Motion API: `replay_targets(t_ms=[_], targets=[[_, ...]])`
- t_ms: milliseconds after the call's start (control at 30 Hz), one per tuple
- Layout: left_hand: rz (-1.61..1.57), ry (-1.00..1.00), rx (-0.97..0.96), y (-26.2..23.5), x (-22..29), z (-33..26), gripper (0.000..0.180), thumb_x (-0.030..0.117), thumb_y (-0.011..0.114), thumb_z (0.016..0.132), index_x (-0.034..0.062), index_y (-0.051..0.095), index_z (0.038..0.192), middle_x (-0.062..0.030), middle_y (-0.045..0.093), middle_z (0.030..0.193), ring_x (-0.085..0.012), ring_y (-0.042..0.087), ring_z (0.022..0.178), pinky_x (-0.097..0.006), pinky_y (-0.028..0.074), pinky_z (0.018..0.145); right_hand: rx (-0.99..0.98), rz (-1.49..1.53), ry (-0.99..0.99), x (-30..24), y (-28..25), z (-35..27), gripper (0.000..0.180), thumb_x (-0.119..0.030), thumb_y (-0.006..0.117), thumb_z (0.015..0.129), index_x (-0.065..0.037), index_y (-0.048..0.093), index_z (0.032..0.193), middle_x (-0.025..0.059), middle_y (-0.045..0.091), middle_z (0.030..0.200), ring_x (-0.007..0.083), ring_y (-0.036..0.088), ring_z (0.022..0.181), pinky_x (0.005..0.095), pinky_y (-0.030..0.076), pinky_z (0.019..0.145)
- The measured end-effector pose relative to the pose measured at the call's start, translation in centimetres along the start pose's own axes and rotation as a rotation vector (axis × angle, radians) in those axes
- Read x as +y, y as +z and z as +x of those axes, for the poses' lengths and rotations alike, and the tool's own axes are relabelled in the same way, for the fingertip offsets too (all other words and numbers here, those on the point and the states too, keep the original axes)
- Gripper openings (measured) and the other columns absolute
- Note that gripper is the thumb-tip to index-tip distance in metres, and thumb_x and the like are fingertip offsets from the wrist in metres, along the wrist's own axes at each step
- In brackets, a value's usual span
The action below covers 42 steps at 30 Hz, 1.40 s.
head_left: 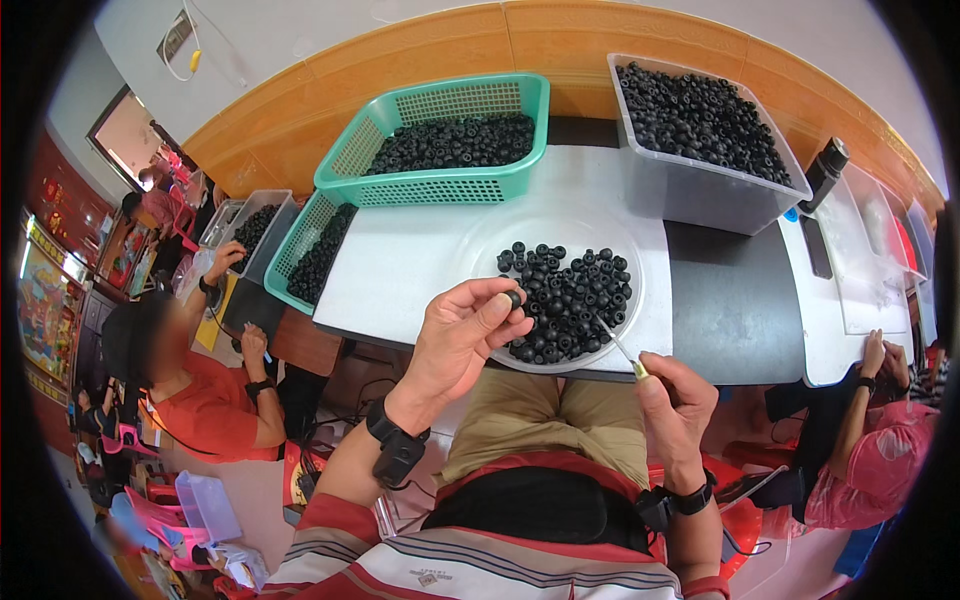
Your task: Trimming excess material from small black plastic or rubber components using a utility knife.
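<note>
My left hand (452, 335) pinches one small round black part (514, 299) between thumb and fingers, above the left side of a shallow, round, translucent tray (490, 232). In that tray lies a loose pile of the same black parts (585, 290), several with a hole through them. At the tray's near right edge my right hand (680, 405) grips a thin, pointed metal tool (620, 346) with a yellowish handle. Its shaft slants toward the pile; whether the tip touches a part I cannot tell. The tool's exact kind does not show.
Behind the tray stand a green basket (440, 190) and a clear bin (700, 200), both holding black parts. A second green basket (290, 265) is at left. A black flask (826, 172) and a phone (816, 247) lie right. Co-workers sit on both sides.
</note>
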State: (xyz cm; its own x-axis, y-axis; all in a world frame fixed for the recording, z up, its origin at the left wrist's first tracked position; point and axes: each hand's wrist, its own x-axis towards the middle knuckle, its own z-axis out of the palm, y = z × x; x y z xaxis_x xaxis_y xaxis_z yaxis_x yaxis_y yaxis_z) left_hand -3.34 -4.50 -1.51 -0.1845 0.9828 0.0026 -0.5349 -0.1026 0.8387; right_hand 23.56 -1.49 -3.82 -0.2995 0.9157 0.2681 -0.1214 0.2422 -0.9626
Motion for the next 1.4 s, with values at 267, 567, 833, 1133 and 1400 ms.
replay_targets(t_ms=[267,567,833,1133,1400], targets=[[-0.153,-0.068,0.02,0.5,-0.9,-0.6,0.023,0.011,0.063,0.096,-0.0008,0.062,0.116,-0.0128,0.067,0.103,-0.0165,0.067,0.09,-0.034,0.063,0.082,-0.079,-0.017,-0.14,0.3,2.8,2.0,0.023,-0.006,0.071,0.089,0.002,0.068,0.11,0.0103,0.071,0.088,0.0124,0.064,0.075,0.0243,0.049,0.068],[-0.216,-0.073,-0.051,1.2,-1.6,-1.1,0.016,0.011,0.062,0.096,0.0016,0.062,0.11,-0.0091,0.067,0.097,-0.0171,0.068,0.09,-0.034,0.062,0.085,-0.129,-0.164,-0.317,0.0,4.4,3.0,0.025,-0.006,0.074,0.086,-0.001,0.07,0.11,0.0103,0.067,0.079,0.015,0.06,0.064,0.0266,0.046,0.058],[-0.275,-0.08,-0.076,1.1,-2.0,-1.9,0.019,0.007,0.067,0.091,0.0023,0.063,0.109,-0.0161,0.065,0.105,-0.021,0.068,0.091,-0.035,0.064,0.079,-0.114,-0.164,-0.409,0.1,4.4,3.1,0.027,-0.005,0.077,0.082,-0.001,0.07,0.108,0.0121,0.068,0.079,0.0168,0.061,0.063,0.0273,0.046,0.056],[-0.289,-0.04,-0.067,0.9,-1.5,-2.2,0.013,0.009,0.063,0.095,0.001,0.065,0.106,-0.0119,0.066,0.098,-0.0158,0.066,0.082,-0.035,0.064,0.079,-0.073,-0.167,-0.396,0.0,5.2,3.0,0.023,0.0,0.076,0.08,0.001,0.072,0.103,0.0121,0.067,0.077,0.0146,0.06,0.062,0.0258,0.045,0.056],[-0.215,0.026,-0.127,2.0,-0.5,-2.6,0.017,0.016,0.07,0.091,0.0061,0.066,0.104,-0.0134,0.062,0.094,-0.0152,0.059,0.08,-0.031,0.062,0.072,0.001,-0.015,-0.149,-0.5,3.3,3.5,0.022,-0.004,0.072,0.087,0.002,0.07,0.108,0.0086,0.071,0.086,0.0107,0.062,0.073,0.0241,0.048,0.064]])
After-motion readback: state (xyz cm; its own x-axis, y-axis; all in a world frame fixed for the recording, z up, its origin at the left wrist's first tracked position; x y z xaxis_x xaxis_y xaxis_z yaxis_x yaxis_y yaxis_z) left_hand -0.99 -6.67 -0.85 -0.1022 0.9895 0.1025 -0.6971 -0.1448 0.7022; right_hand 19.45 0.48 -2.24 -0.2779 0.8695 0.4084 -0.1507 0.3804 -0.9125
